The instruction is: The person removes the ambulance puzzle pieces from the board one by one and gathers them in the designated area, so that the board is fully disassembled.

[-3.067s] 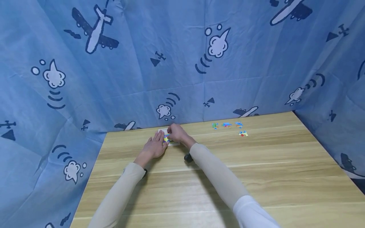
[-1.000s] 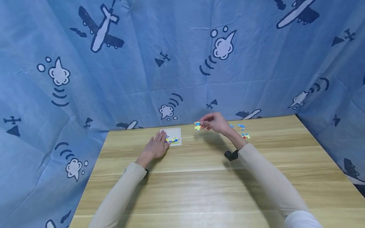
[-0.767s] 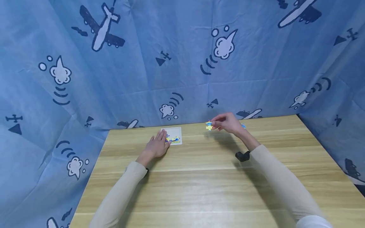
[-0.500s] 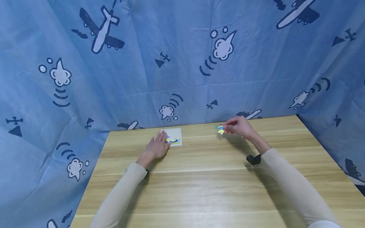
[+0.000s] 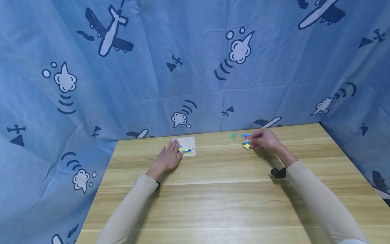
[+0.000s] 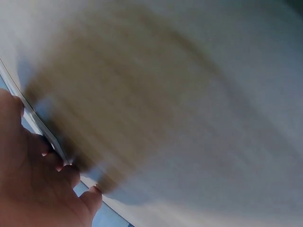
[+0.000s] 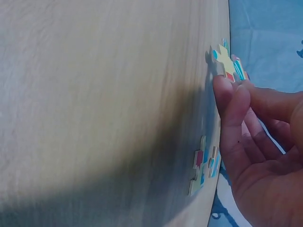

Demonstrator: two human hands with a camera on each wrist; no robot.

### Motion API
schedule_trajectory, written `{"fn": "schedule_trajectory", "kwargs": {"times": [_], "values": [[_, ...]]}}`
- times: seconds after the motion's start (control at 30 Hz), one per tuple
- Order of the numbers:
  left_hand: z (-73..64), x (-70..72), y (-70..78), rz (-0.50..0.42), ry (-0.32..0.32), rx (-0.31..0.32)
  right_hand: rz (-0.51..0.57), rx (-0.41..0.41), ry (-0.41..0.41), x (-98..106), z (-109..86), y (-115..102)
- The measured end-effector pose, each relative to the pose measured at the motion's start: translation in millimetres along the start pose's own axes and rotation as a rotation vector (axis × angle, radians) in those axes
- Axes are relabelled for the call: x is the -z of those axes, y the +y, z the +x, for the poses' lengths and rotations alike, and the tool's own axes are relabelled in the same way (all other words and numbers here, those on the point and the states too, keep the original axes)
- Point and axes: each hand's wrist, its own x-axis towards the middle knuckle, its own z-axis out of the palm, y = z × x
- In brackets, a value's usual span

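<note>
My left hand [image 5: 168, 156] lies flat at the left side of a small white puzzle tray [image 5: 189, 138], its fingers over the tray's edge. Colourful assembled pieces [image 5: 186, 149] fill the lower part of the tray; the upper part shows bare white. In the left wrist view, the fingers of the left hand [image 6: 33, 175] extend along the tray's thin edge [image 6: 47, 134]. Far to the right, my right hand [image 5: 265, 139] pinches a yellow and blue jigsaw piece [image 5: 246, 146] between thumb and fingers. The right wrist view shows this jigsaw piece [image 7: 225, 61] at the fingertips, close over the table.
A green and blue jigsaw piece [image 5: 234, 136] and a blue one with pink [image 5: 245, 135] lie near the table's back edge. Two more loose pieces [image 7: 198, 165] show below the right hand in its wrist view. A blue curtain with airplanes [image 5: 195, 67] hangs behind the wooden table [image 5: 213, 203].
My right hand has left the tray, carrying the yellow and blue jigsaw piece rightward and lowering it beside the loose pieces. The left hand has stayed on the tray.
</note>
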Motion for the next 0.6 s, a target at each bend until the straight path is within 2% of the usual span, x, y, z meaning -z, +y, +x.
{"fn": "schedule_trajectory", "kwargs": {"times": [0.2, 0.6], "values": [[1.0, -1.3, 0.2, -0.013, 0.004, 0.0, -0.044, 0.019, 0.007, -1.5, 1.0, 2.0], [-0.3, 0.9, 0.6, -0.014, -0.012, 0.013, -0.279, 0.022, 0.068, -1.7, 7.7, -0.3]]}}
